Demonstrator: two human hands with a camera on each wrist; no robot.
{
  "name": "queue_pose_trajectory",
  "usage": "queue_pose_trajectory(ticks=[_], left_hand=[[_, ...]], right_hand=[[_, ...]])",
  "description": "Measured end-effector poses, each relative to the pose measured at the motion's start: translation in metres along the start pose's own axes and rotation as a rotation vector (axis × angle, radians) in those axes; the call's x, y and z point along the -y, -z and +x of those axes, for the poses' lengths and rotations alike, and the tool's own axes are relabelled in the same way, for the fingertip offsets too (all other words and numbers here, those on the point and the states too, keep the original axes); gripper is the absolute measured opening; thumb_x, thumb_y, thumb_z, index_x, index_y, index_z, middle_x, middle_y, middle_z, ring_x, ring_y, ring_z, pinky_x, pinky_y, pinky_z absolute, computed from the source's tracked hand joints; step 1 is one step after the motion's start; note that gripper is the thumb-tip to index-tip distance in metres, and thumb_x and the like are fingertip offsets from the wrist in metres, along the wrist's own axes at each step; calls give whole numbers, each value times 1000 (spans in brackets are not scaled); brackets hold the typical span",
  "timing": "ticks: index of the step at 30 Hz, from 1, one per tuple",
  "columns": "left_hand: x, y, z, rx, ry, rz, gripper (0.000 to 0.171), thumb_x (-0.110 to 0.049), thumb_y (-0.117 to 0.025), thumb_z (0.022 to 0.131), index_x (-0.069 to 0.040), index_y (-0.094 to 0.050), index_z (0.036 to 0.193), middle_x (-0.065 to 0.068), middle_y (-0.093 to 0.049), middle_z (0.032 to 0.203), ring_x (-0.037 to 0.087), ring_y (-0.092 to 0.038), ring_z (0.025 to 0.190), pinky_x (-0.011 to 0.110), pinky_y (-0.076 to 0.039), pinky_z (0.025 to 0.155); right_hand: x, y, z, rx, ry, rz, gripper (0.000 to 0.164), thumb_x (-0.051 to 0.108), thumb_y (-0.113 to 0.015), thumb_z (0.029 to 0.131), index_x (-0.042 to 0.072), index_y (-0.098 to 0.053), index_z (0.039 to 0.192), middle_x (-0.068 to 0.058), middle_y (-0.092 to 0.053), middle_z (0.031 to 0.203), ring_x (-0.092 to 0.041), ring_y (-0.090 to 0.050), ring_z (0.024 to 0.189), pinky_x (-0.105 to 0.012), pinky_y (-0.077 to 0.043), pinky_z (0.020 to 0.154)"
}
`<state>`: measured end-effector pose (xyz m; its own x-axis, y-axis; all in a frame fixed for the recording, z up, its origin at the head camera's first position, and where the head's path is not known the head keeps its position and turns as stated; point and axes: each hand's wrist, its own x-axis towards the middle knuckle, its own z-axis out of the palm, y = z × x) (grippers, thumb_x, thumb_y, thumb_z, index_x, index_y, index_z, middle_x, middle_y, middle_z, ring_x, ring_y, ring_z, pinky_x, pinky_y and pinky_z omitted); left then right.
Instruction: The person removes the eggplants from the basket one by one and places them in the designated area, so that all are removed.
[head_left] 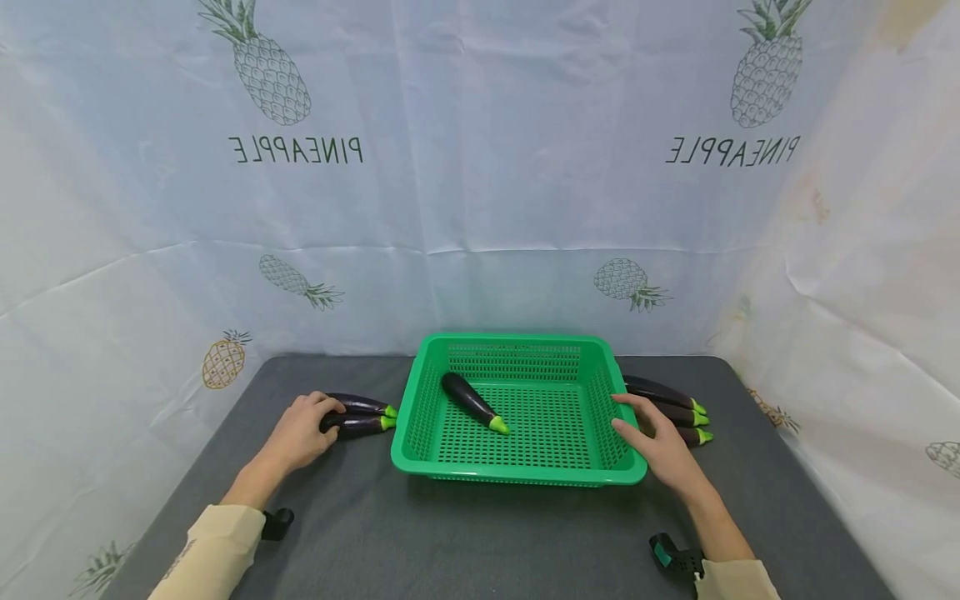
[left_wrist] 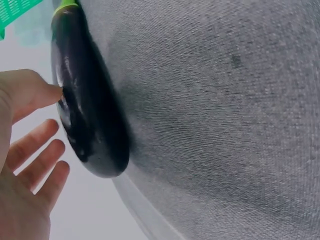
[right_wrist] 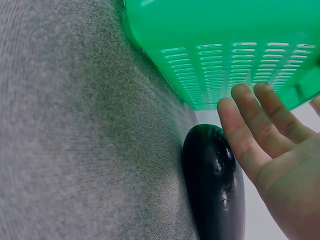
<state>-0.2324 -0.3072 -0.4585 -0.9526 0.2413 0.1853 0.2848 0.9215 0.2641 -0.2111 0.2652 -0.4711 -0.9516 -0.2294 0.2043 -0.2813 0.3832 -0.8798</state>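
My left hand [head_left: 303, 429] reaches over the near one of two dark purple eggplants left of the green basket [head_left: 517, 477]. In the left wrist view the thumb tip touches this eggplant [left_wrist: 90, 100]; three fingers stand loosely spread beyond it, and the index finger is hidden. The far left eggplant [head_left: 360, 404] lies alongside, its green stem end toward the basket. My right hand [head_left: 663, 450] is at the basket's right rim, fingers relaxed and apart. Below those fingers in the right wrist view is an eggplant [right_wrist: 215, 185]. Another eggplant [head_left: 472, 402] lies slantwise in the basket.
Right of the basket, partly behind my right hand, lie three eggplants, the farthest eggplant [head_left: 663, 392] beside the rim. A dark grey cloth [head_left: 480, 542] covers the table. Pale curtains [head_left: 510, 208] printed with pineapples hang behind and at both sides.
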Motion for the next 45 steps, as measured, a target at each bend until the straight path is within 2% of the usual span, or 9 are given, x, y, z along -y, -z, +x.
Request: queue_pose_trajectory(ticks=[9, 14, 18, 29, 40, 45], left_hand=[[-11, 8, 7, -67, 2, -13, 20, -6, -70, 92, -5, -72, 111, 16, -63, 111, 42, -57, 105, 60, -47, 85], [-24, 19, 12, -82, 32, -57, 21, -8, -66, 96, -2, -71, 115, 17, -63, 113, 41, -57, 107, 58, -48, 84], [-36, 29, 15, -110, 31, -78, 21, -10, -62, 98, -1, -70, 116, 16, -63, 113, 39, -58, 107, 57, -50, 83], [-66, 51, 21, -225, -57, -131, 18, -8, -62, 99, -3, -71, 114, 13, -65, 109, 35, -61, 102, 54, -51, 83], [-100, 65, 31, -254, -124, -197, 19, -11, -62, 101, -4, -71, 115, 12, -65, 109, 31, -62, 100, 52, -51, 80], [-115, 67, 37, -258, -191, -209, 16, -9, -65, 99, -4, -72, 113, 11, -66, 109, 31, -62, 99, 50, -53, 81]], right_hand=[[0, 0, 0, -2, 0, -2, 48, 22, -58, 106, 10, -45, 151, -22, -27, 162, -53, -18, 148, -75, -24, 109], [0, 0, 0, 1, 3, 0, 49, 21, -58, 106, 10, -44, 151, -23, -27, 162, -53, -17, 149, -75, -23, 109], [0, 0, 0, 4, 3, 5, 49, 21, -58, 106, 10, -44, 151, -23, -27, 162, -54, -17, 148, -76, -22, 109], [2, 0, -1, 1, -11, 8, 49, 23, -59, 106, 11, -45, 151, -22, -27, 162, -53, -17, 149, -76, -23, 108], [-3, 1, 1, -1, -5, -8, 49, 25, -57, 107, 11, -43, 152, -21, -27, 162, -53, -18, 148, -76, -23, 108], [-4, 0, 1, 2, -5, -5, 50, 26, -58, 106, 10, -44, 152, -21, -27, 162, -52, -17, 149, -76, -23, 109]])
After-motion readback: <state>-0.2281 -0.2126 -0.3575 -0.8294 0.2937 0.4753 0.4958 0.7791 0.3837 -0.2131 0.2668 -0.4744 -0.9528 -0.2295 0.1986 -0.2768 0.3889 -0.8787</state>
